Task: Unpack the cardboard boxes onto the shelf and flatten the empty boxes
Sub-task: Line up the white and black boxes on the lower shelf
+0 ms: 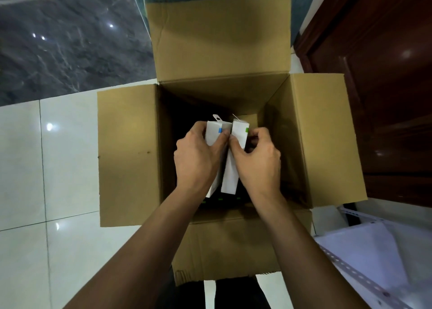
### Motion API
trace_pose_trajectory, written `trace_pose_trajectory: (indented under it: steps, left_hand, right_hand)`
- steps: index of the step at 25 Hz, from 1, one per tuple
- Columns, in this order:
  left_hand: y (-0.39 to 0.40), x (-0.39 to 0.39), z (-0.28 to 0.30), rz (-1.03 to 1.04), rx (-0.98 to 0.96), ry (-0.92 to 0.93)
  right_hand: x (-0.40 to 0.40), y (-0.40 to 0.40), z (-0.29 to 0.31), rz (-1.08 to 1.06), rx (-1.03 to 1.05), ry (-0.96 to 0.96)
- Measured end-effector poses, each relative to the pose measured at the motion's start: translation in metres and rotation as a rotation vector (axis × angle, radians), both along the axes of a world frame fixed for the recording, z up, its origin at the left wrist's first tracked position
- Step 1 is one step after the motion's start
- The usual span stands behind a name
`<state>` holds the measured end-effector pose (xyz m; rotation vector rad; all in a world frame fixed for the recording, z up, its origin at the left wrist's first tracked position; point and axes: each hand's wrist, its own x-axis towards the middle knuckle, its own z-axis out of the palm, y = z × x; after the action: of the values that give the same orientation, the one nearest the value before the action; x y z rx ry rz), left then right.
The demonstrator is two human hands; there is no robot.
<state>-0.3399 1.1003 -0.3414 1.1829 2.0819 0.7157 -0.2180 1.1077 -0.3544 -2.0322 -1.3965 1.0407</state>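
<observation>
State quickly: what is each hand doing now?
Left hand: grips the blue-marked white box.
Right hand: grips the green-marked white box.

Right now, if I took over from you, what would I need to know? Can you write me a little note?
Left hand: holding a white packet with a blue mark.
Right hand: holding a white packet with a green mark.
Both packets are side by side, over the inside of the open cardboard box on the floor, flaps spread.
Done: box opened, two packets in hand.
Left: put them on the white shelf at the right, empty the box (more seems to lie in the dark bottom), then flatten it.
</observation>
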Motion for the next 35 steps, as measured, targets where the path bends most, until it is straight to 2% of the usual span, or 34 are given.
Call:
trace_pose_trajectory:
  steps: [9, 20, 30, 35]
  left_hand:
    - [-0.012, 0.008, -0.024, -0.061, -0.124, -0.252]
    - [-0.038, 0.017, -0.019, -0.145, -0.194, -0.279]
    - [-0.035, 0.017, 0.054, -0.152, -0.062, -0.337]
    - [-0.025, 0.013, 0.104, -0.252, -0.025, -0.393]
  right_hand:
    - [0.012, -0.012, -0.022, 0.063, -0.132, 0.096]
    - [0.021, -0.026, -0.021, 0.099, -0.208, 0.175]
    - [0.03, -0.018, 0.064, 0.011, -0.118, 0.235]
    - [0.033, -0.024, 0.112, -0.111, 0.01, 0.279]
